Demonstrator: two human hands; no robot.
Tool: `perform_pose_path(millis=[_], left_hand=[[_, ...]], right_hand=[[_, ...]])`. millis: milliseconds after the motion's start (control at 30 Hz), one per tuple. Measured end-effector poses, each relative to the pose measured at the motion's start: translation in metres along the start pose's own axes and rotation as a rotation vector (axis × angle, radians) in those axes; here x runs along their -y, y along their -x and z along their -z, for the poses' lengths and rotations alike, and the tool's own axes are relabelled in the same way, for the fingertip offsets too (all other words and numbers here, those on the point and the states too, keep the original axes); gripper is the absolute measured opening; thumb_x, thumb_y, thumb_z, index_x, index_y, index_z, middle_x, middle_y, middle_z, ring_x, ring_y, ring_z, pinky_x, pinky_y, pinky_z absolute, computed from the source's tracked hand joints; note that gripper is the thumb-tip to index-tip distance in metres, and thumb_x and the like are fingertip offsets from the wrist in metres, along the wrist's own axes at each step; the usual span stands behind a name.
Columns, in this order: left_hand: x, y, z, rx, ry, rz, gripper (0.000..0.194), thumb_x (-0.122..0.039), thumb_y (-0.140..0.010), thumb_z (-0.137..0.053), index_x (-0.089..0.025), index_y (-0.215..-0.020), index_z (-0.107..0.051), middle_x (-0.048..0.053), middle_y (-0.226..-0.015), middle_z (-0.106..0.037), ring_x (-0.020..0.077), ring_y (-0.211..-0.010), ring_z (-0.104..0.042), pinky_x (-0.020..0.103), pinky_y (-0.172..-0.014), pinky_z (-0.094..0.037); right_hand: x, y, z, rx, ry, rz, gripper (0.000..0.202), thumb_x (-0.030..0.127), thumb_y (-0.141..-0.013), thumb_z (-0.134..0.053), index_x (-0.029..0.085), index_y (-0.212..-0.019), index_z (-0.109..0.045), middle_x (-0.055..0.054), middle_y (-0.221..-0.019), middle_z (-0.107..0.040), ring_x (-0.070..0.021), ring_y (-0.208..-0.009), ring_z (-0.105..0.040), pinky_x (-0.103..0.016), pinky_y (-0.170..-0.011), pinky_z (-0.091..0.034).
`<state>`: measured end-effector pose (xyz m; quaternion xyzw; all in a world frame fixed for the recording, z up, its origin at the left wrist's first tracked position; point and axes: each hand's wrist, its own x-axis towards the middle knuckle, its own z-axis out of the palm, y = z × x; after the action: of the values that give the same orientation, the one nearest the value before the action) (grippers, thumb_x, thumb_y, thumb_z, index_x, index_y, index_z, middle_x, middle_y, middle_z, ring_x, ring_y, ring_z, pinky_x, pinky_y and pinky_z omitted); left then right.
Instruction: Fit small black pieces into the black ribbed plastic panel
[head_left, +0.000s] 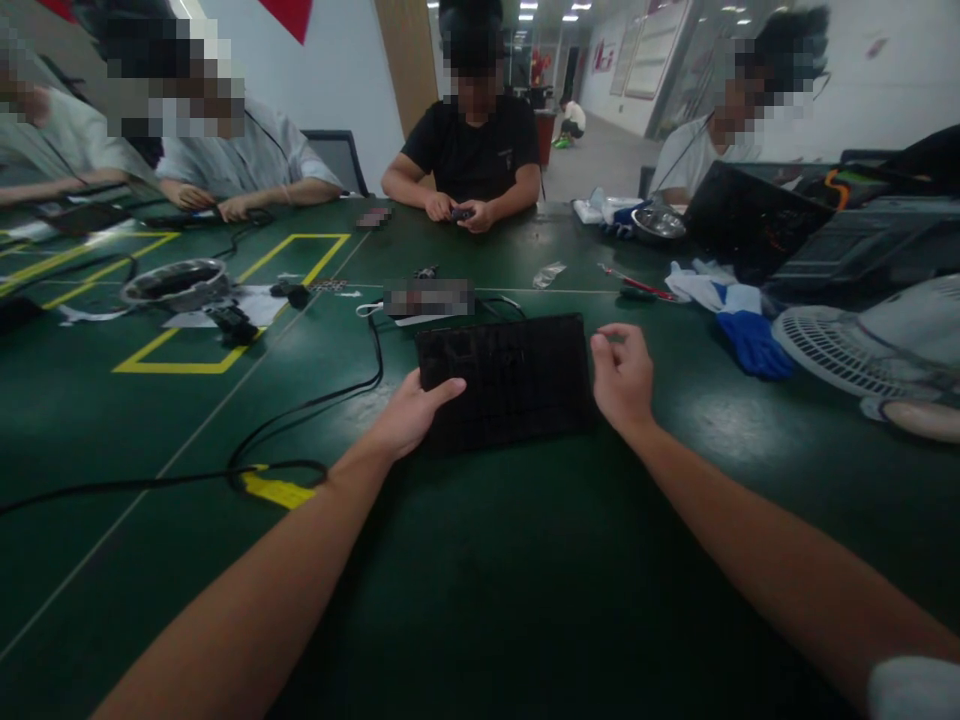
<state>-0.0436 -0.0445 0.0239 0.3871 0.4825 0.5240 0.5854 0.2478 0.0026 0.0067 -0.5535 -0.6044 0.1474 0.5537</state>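
A black, flat rectangular panel (510, 375) with faint ridges and marks on its face is tilted above the green table; its exact kind is not clear. My left hand (416, 410) grips the panel's left edge, thumb lying over the face and the other fingers hidden beneath. Close beside the right edge is my right hand (624, 375), its fingers curled in toward the thumb. What those fingers hold, if anything, cannot be made out. Just past the panel lies a small box-like item (427, 298), blurred out, with cords by it.
A black cable (300, 400) with a yellow tag (277, 490) loops at the left. Beyond it lies a round metal ring (176, 283). Blue-and-white gloves (750, 335), a fan (847, 340) and a red tool (641, 285) are at the right. Several people sit around the table (525, 600).
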Motion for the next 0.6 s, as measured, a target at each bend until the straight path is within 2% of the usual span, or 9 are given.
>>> perform_pose_path(millis=[100, 167, 267, 333, 433, 600], left_hand=[[0.002, -0.002, -0.001, -0.006, -0.02, -0.033, 0.056, -0.031, -0.063, -0.096, -0.017, -0.112, -0.073, 0.011, -0.116, -0.082, 0.0337, -0.116, -0.076, 0.058, -0.116, -0.053], [0.003, -0.003, 0.0, -0.013, -0.036, -0.046, 0.053, -0.031, -0.063, -0.095, -0.017, -0.109, -0.073, 0.01, -0.115, -0.082, 0.033, -0.113, -0.076, 0.058, -0.114, -0.053], [0.005, -0.004, 0.001, -0.023, -0.055, -0.056, 0.048, -0.03, -0.065, -0.093, -0.017, -0.107, -0.074, 0.009, -0.112, -0.082, 0.0302, -0.106, -0.077, 0.055, -0.111, -0.055], [0.006, -0.005, 0.002, -0.024, -0.066, -0.06, 0.046, -0.031, -0.066, -0.092, -0.018, -0.105, -0.074, 0.008, -0.109, -0.082, 0.0281, -0.101, -0.077, 0.052, -0.107, -0.057], [0.007, -0.006, 0.002, -0.021, -0.077, -0.062, 0.044, -0.031, -0.067, -0.091, -0.018, -0.105, -0.074, 0.007, -0.105, -0.081, 0.0267, -0.097, -0.076, 0.049, -0.102, -0.059], [0.008, -0.006, 0.002, -0.026, -0.093, -0.061, 0.045, -0.032, -0.067, -0.091, -0.018, -0.106, -0.074, 0.007, -0.104, -0.081, 0.0275, -0.098, -0.076, 0.047, -0.099, -0.059]], right_hand=[[0.01, -0.013, 0.008, -0.08, -0.001, 0.024, 0.027, 0.05, -0.093, -0.064, 0.024, -0.087, -0.057, 0.006, -0.062, -0.051, -0.0136, -0.055, -0.049, -0.029, -0.057, -0.039], [0.026, -0.021, 0.013, -0.037, 0.023, 0.036, 0.029, 0.047, -0.087, -0.072, 0.024, -0.077, -0.058, 0.005, -0.061, -0.054, -0.0131, -0.055, -0.05, -0.029, -0.057, -0.04], [0.061, -0.03, 0.016, 0.104, -0.009, 0.005, 0.026, 0.044, -0.082, -0.077, 0.021, -0.074, -0.066, 0.001, -0.062, -0.064, -0.0148, -0.056, -0.059, -0.03, -0.057, -0.046], [0.085, -0.035, 0.013, 0.178, -0.085, -0.013, 0.02, 0.039, -0.081, -0.075, 0.019, -0.078, -0.072, -0.002, -0.066, -0.07, -0.0169, -0.06, -0.067, -0.03, -0.059, -0.052], [0.114, -0.045, 0.004, 0.303, -0.181, -0.006, 0.015, 0.03, -0.081, -0.071, 0.017, -0.084, -0.077, -0.004, -0.071, -0.074, -0.0169, -0.063, -0.07, -0.029, -0.059, -0.056], [0.134, -0.059, 0.003, 0.696, -0.143, 0.058, 0.013, 0.021, -0.08, -0.075, 0.016, -0.09, -0.081, -0.005, -0.073, -0.077, -0.0171, -0.066, -0.073, -0.027, -0.062, -0.058]])
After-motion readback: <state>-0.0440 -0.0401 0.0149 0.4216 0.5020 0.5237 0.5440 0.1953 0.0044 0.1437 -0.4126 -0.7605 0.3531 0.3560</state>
